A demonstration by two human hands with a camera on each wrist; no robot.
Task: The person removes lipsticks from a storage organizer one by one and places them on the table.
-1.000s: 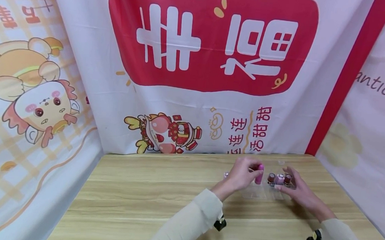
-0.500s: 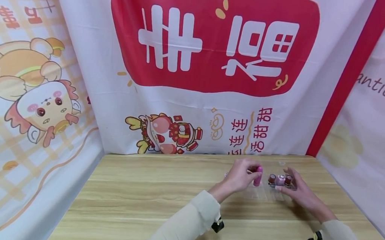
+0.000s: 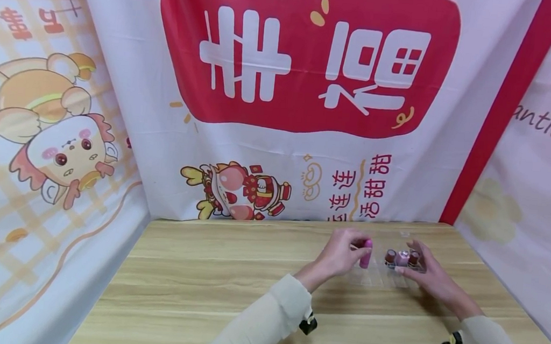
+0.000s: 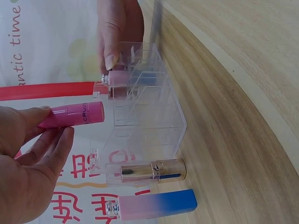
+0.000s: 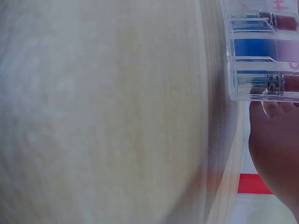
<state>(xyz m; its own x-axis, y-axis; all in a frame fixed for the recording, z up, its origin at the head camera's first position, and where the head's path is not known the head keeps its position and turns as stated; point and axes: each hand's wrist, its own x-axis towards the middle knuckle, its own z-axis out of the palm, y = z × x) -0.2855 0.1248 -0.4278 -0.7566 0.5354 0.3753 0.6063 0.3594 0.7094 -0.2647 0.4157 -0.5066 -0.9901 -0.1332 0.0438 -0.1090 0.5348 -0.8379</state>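
Between the thumb and fingers of my left hand (image 3: 343,254) is a bright pink lipstick tube (image 4: 77,115), held above the bare slots of a clear lipstick organizer (image 4: 147,126). My right hand (image 3: 431,272) grips the organizer's right end, thumb in front and fingers behind. Three lipsticks stand in the slots beside it: two with dark brownish-red caps (image 3: 391,257) and, between them, a pink-and-blue tube (image 5: 254,48). In the left wrist view a gold-and-clear lipstick (image 4: 154,171) and another pink-and-blue lipstick (image 4: 156,205) stand at the organizer's other end, mostly hidden by the left hand in the head view.
The organizer stands on a wood-grain table (image 3: 199,279), near its back right. Behind rises a white cloth (image 3: 267,150) printed in red, and patterned cloths hang at left (image 3: 56,122) and right (image 3: 537,176). A black wrist device (image 3: 309,323) hangs below the left sleeve.
My left hand has shifted slightly left and down along the organizer with the pink tube. The right hand has kept its hold on the organizer's end.
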